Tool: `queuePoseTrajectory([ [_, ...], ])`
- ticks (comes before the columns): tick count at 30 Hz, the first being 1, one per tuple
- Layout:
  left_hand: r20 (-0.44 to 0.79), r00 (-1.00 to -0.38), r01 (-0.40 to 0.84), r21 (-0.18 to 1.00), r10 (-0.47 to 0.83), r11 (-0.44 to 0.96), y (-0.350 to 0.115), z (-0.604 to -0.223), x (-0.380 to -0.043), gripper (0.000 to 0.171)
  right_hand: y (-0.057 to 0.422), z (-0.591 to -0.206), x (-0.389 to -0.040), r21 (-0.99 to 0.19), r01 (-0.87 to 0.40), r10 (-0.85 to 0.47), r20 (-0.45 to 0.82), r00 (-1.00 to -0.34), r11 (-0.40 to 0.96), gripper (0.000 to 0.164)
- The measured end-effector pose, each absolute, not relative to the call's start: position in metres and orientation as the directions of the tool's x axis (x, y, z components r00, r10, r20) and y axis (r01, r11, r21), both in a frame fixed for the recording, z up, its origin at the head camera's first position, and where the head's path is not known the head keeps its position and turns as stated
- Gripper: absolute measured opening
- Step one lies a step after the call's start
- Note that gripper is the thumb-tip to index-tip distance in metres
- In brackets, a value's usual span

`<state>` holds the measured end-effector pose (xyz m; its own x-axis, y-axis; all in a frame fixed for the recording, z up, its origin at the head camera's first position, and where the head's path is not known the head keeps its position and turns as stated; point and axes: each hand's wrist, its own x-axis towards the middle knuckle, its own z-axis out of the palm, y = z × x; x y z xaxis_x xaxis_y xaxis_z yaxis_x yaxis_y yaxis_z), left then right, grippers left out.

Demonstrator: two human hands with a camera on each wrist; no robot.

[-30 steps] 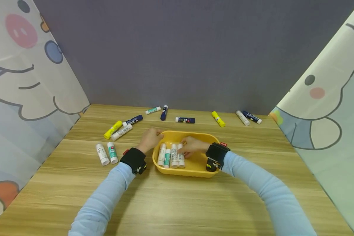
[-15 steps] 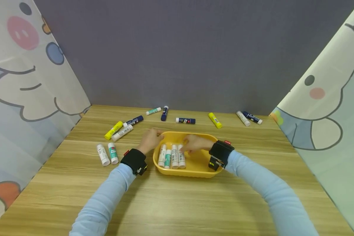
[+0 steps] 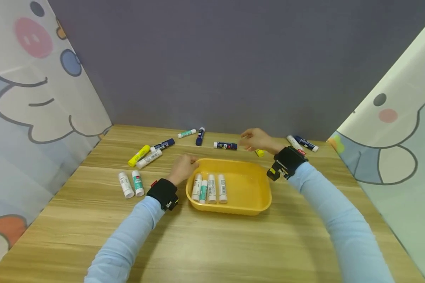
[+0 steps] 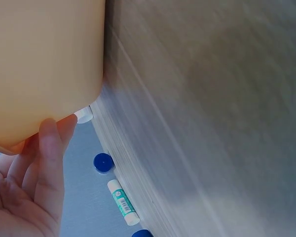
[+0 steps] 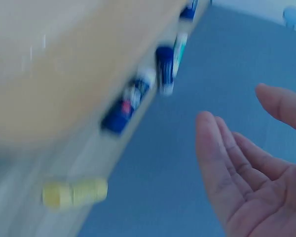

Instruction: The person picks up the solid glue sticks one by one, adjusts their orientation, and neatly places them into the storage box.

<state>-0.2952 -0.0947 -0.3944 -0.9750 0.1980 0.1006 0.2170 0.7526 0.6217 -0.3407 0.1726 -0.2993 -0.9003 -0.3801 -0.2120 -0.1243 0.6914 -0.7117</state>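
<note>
Near the back of the tabletop (image 3: pixel 212 243), the right hand (image 3: pixel 256 139) has nothing in it

Its fingers are loose, and its thumb is spread away from them. A yellow glue stick (image 3: pixel 259 153) lies just by it, partly covered by the hand in the head view. They do not touch (the right wrist view is blurry, but it shows a gap). A dark blue glue stick (image 3: pixel 225 146) lies near, too. The left hand (image 3: pixel 182 169) holds the back left corner of a yellow tub (image 3: pixel 246 188) by its edge. Inside the tub, four glue sticks (image 3: pixel 211 188) lie side by side on the left, and the right part is bare.

The step now looks like fetching a stick for the tub. I cannot tell which one is wanted, but the yellow one seems a good guess. The job looks far from done, since lots of sticks lie outside.

Next, I think the right hand needs to go down, pinch one stick from both sides, and bring it over the edge. A round stick may roll if bumped, so a gentle pinch should help.
</note>
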Motion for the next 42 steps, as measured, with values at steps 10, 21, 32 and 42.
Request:
queuePoseTrajectory([
  [10,0.068,-0.98,0.187,0.629,0.187,0.755,-0.095,-0.402,-0.289,0.025,0.214,-0.314,-0.376,-0.37,-0.242,-0.276,-0.041,-0.96,0.897,0.049],
  [21,0.043,-0.985,0.156,0.656,0.17,0.738,-0.097,-0.404,-0.287,0.028,0.205,-0.356,-0.4,-0.211,-0.298,-0.313,-0.039,-0.949,0.931,0.04],
  [32,0.049,-0.984,0.161,0.673,0.174,0.722,-0.097,-0.406,-0.284,0.025,0.181,-0.384,-0.409,-0.242,-0.311,-0.348,-0.129,-0.929,0.919,0.015],
  [42,0.052,-0.984,0.161,0.665,0.17,0.73,-0.096,-0.404,-0.286,0.029,0.181,-0.391,-0.413,-0.209,-0.304,-0.338,-0.15,-0.929,0.93,0.019],
])
